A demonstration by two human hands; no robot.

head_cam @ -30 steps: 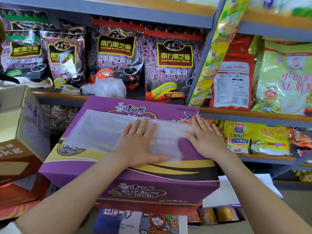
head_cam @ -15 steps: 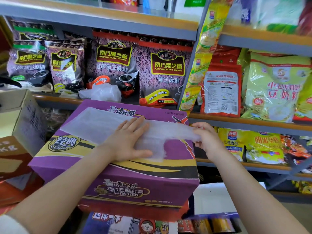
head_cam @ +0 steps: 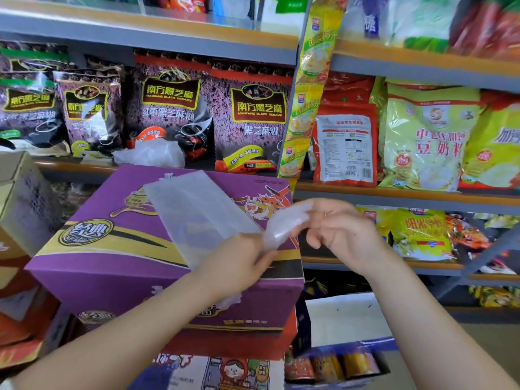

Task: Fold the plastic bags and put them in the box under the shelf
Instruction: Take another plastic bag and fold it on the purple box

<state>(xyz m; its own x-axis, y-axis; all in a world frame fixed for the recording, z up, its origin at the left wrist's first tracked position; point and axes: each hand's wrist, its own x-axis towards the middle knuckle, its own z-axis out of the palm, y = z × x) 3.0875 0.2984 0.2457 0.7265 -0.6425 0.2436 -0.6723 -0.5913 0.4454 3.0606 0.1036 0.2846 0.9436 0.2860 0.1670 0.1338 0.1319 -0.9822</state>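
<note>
- Surface: top of a purple carton (head_cam: pixel 118 249), centre-left of frame, stacked on other cartons; a brown carton (head_cam: pixel 19 198) sits at the left edge.
- Room: shop shelving fills the background. Middle shelf (head_cam: pixel 70 167) in the upper left carries purple black-sesame packs (head_cam: pixel 250 122); a crumpled clear bag (head_cam: pixel 152 154) lies on that shelf in front of them.
- Right half of frame: yellow-green soy milk powder bags (head_cam: pixel 425 136) and a red pack (head_cam: pixel 346 130); a strip of yellow sachets (head_cam: pixel 309 88) hangs down the upright between the two bays.
- Lower right: an open blue box (head_cam: pixel 346 344) with a white inner wall, on the floor below the shelves.
- Plastic bag (head_cam: pixel 197 212): translucent, centre of frame, one end tilted up off the purple carton, the other end gathered between the hands.
- Left hand (head_cam: pixel 239 266): fingers curled, gripping the bag's lower part over the carton's near right edge.
- Right hand (head_cam: pixel 337 232): fingers pinching the bunched end of the bag, right of the carton.
- Versus 0.5 s ago: the bag lay flat along the carton under a flat left palm; now it is lifted and bunched, and both hands have closed on it. Camera view sits slightly lower and further left.
</note>
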